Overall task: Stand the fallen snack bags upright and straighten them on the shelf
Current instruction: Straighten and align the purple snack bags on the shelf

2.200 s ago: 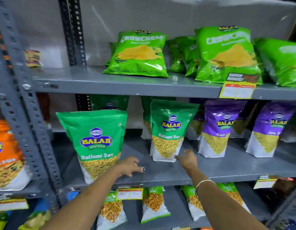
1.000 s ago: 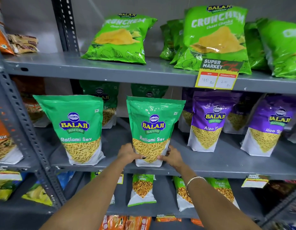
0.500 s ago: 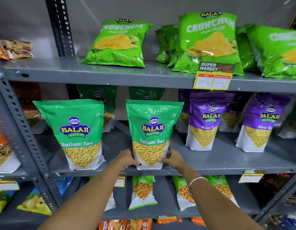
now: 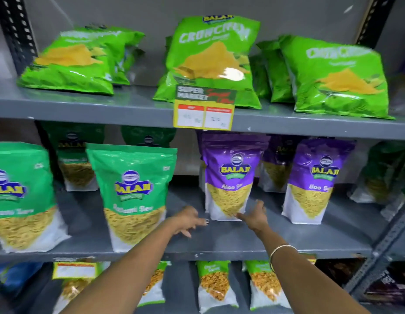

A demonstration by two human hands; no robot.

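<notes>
On the grey middle shelf two green Ratlami Sev bags stand upright at the front: one at centre-left, one at the far left. A purple Aloo Sev bag stands upright further back, right of centre. My left hand hovers open just left of that bag's base. My right hand is open with fingers spread at its lower right corner, close to the bag or just touching it. A second purple bag stands to the right. More bags stand behind in shadow.
The upper shelf carries light green Crunchem bags that lean back, with a yellow price tag on its edge. Small bags stand on the lower shelf. A perforated upright post borders the right side.
Both hands have let go of the centre green Ratlami Sev bag and moved right toward the purple Aloo Sev bag. The view has shifted right.
</notes>
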